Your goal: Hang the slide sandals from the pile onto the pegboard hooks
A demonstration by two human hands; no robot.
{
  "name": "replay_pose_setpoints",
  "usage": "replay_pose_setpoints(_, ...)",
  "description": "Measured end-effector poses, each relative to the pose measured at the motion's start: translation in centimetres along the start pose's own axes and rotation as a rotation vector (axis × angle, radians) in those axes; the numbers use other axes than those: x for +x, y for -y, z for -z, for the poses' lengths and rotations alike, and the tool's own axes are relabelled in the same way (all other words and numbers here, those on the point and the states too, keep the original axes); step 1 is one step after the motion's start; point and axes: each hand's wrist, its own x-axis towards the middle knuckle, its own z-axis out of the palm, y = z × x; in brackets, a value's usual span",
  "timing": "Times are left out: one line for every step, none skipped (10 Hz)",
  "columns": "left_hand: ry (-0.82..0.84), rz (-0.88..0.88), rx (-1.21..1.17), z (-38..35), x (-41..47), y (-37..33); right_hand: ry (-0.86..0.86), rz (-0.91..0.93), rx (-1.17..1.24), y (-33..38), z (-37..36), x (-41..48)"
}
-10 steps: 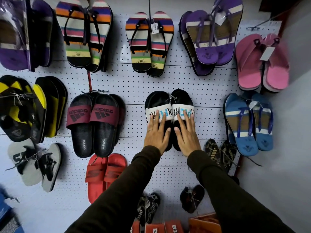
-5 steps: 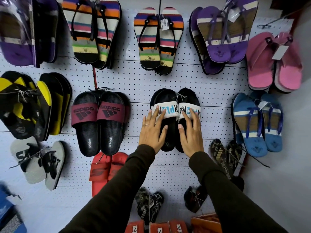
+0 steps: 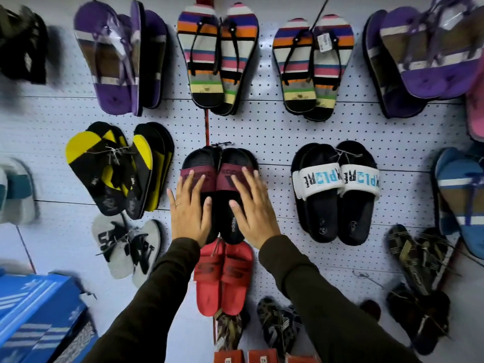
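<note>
A pair of black slides with maroon straps (image 3: 225, 163) hangs on the white pegboard (image 3: 275, 132) at the middle. My left hand (image 3: 189, 213) lies flat on the left slide, fingers spread. My right hand (image 3: 252, 208) lies flat on the right slide, fingers apart too. Neither hand grips anything. To the right hangs a pair of black slides with white lettered straps (image 3: 336, 189), free of my hands. A red pair (image 3: 224, 273) hangs just below my wrists.
Striped flip-flops (image 3: 217, 56), purple pairs (image 3: 117, 61) and a yellow-black pair (image 3: 115, 166) hang around. Blue flip-flops (image 3: 461, 195) hang at the right edge. A blue shoebox (image 3: 39, 318) sits at the lower left. Bare hooks (image 3: 366, 277) stick out at the lower right.
Both hands have left the white-strap slides and moved left onto the maroon-strap pair. The view has swung left with them.
</note>
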Motion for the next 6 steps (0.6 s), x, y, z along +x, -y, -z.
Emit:
replay_pose_setpoints(0.131,-0.039,0.099,-0.1,0.5,2.5,0.084,-0.001,-0.161,1.0,-2.3,0.9)
replay_pose_setpoints(0.268,-0.093,0.103,-1.2,1.2,4.0,0.14,-0.046,-0.239,0.6,-3.6,1.0)
replay_pose_setpoints(0.347,-0.098,0.099,-2.1,2.0,4.5,0.2,-0.095,-0.248,0.1,-4.2,1.2)
replay_pose_setpoints(0.376,-0.094,0.106,-2.6,2.1,4.8,0.246,-0.12,-0.246,-0.1,-4.6,1.3)
replay_pose_setpoints(0.365,-0.101,0.11,-2.2,2.0,4.6,0.254,-0.129,-0.22,0.6,-4.4,1.3)
replay_pose_setpoints(0.335,-0.109,0.123,-1.9,2.2,4.3,0.281,-0.117,-0.17,0.8,-3.3,1.8)
